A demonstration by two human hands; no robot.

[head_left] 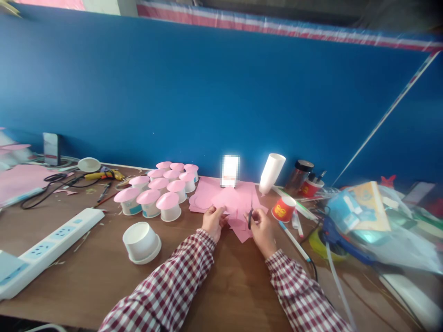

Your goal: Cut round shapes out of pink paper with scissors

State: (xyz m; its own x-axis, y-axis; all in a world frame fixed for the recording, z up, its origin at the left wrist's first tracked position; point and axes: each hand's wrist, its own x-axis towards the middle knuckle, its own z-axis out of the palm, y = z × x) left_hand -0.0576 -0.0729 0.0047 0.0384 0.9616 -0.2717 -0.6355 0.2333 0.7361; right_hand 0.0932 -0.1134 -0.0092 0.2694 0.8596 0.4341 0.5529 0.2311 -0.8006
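Pink paper [238, 203] is pinched at its near left edge between the thumb and fingers of my left hand [212, 223]. My right hand [263, 231] is closed around the handles of dark scissors [250, 218], whose blades point away from me at the paper's right side. Whether the blades touch the paper I cannot make out. Beneath both hands lie more pink sheets [199, 193], with a pointed corner [244, 234] sticking out toward me. Left of them stand several white paper cups [170, 212] topped with pink paper discs [167, 200].
Upside-down white cups [141, 242] and a power strip [57, 246] lie to the left. Rightward are a stack of white cups [273, 170], a red cup [284, 208], a marker [294, 240], a blue glue gun [346, 242] and plastic bags [404, 240]. A blue partition [207, 92] rises behind.
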